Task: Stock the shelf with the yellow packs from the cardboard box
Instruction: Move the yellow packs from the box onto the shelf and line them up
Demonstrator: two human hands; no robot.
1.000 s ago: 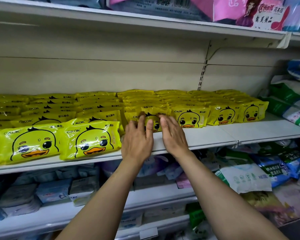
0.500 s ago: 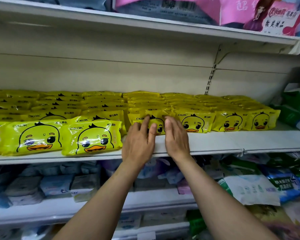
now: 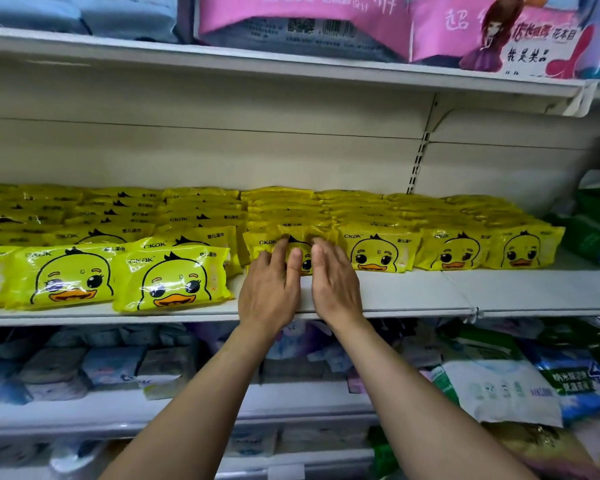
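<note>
Both hands, left hand and right hand, flat with straight fingers, have nudged the front yellow duck pack further back on the shelf, so it's nearly flush with its row now.

Shelf front edge: three yellow packs at left, leftmost cut off by frame. Set-back row toward right end: four front packs, one partly behind fingers. Rows behind overlap, total uncountable. Hands: two, left hand, right hand.
</note>
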